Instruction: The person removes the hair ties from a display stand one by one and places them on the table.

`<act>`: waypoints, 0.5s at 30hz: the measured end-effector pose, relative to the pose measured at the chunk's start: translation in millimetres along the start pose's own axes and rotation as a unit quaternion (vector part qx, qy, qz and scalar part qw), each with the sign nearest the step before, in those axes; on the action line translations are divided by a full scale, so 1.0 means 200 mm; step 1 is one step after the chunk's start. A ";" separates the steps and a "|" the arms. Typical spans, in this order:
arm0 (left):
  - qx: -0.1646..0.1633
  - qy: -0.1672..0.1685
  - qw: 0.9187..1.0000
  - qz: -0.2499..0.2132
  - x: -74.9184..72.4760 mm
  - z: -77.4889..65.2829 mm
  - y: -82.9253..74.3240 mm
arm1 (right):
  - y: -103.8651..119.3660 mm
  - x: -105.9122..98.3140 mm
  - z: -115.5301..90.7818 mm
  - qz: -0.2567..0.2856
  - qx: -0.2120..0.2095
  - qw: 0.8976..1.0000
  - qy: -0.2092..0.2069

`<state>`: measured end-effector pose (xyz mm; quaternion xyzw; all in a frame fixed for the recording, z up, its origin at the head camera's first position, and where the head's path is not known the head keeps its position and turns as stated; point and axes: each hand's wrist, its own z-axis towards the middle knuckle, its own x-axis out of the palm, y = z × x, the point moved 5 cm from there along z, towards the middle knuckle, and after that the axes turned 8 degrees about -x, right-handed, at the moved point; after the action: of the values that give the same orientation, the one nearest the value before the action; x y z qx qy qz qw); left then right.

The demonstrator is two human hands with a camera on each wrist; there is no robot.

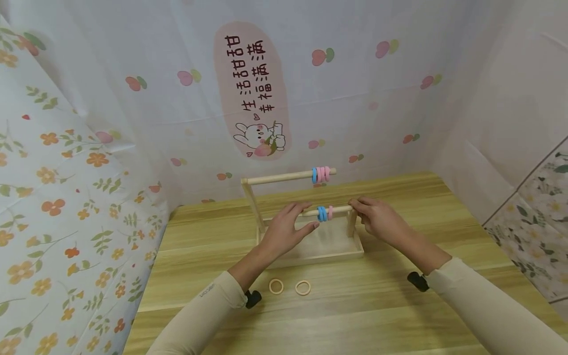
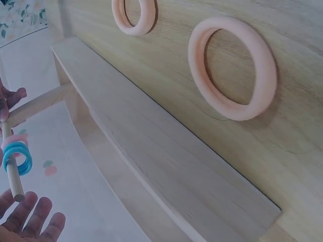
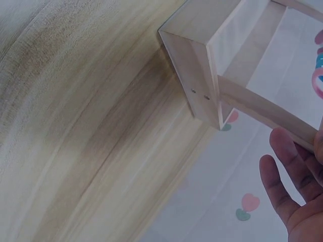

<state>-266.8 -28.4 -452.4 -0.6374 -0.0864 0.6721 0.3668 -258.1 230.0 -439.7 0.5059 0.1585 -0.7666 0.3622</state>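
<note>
Perhaps the blue and pink rings [image 1: 322, 213] on the lower rod [image 1: 342, 210] could slip off its free tip if the right grip [image 1: 380, 218], pinching the top of the post [image 1: 351, 226], tilts it. The left grip [image 1: 284, 230], fingers spread beside that tip, appears to hold nothing.

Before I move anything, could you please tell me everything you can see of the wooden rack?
The wooden rack stands upright on the table, pale and wood-like. Its shallow tray base bears a tall post at left, whose upper rod points right, and a short post at right, whose lower rod points left. Both rods carry blue and pink rings. The right hand pinches the top of the short post; the left hand is by the lower rod's free end, contact unclear.
</note>
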 end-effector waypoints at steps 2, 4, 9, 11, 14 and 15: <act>0.000 0.000 1.000 0.002 0.00 0.00 0.00 | 0.00 0.00 0.01 0.002 0.002 1.000 0.003; 0.001 -0.001 1.000 0.004 0.00 0.01 0.01 | 0.00 0.01 0.02 0.005 0.003 1.000 0.006; 0.004 -0.005 1.000 0.012 0.01 0.03 0.00 | 0.01 0.01 0.03 0.008 -0.001 1.000 0.002; 0.008 -0.002 1.000 0.016 0.02 0.04 0.00 | 0.01 0.01 0.03 0.008 -0.002 1.000 -0.003; 0.014 0.002 1.000 0.020 0.04 0.05 -0.01 | 0.00 0.01 0.02 0.011 -0.003 1.000 -0.007; 0.015 0.004 1.000 0.020 0.04 0.05 -0.01 | 0.00 0.01 0.01 0.010 -0.004 1.000 -0.009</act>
<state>-274.6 -17.9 -455.6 -0.6358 -0.0625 0.6781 0.3632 -260.0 227.2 -440.0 0.4994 0.1531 -0.7666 0.3735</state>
